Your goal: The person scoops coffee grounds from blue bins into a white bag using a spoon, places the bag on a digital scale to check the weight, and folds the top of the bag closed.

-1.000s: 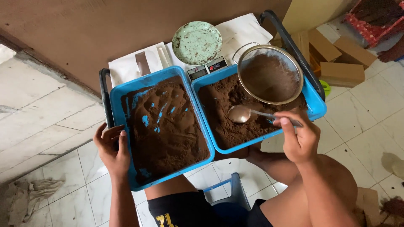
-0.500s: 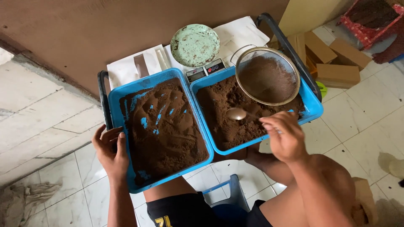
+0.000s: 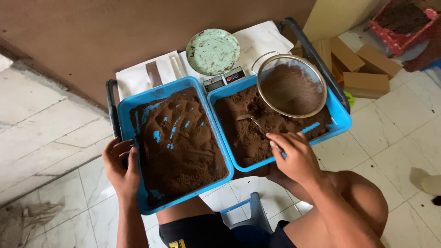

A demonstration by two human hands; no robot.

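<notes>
Over right tray (image 3: 337,120), right hand (image 3: 296,158) gripping spoon (image 3: 250,120)

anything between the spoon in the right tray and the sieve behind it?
Nothing visible. The right hand holds the spoon, its bowl lying on the brown powder in the right tray. Only open powder lies between it and the sieve resting on the tray's far corner.
</notes>
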